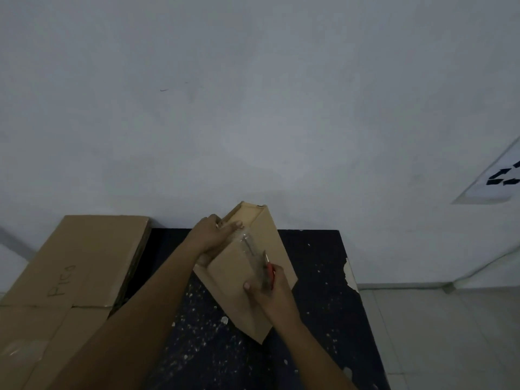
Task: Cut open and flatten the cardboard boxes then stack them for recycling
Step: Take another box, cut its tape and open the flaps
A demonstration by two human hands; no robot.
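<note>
A brown cardboard box (230, 280) stands tilted on the dark speckled table (323, 319), its far end raised toward the wall. A strip of clear tape (249, 249) runs along its top seam. My left hand (215, 235) grips the box's far upper edge, fingers curled over the rim. My right hand (270, 291) holds an orange-handled cutter (269, 270), its blade against the taped seam near the box's middle, thumb pressed on the top face.
A stack of flattened cardboard (70, 277) with handwriting lies at the left, overhanging the table. A white wall rises behind. A paper sheet with black arrows (501, 178) hangs at the right. The table's right edge is chipped (349, 273); tiled floor lies beyond.
</note>
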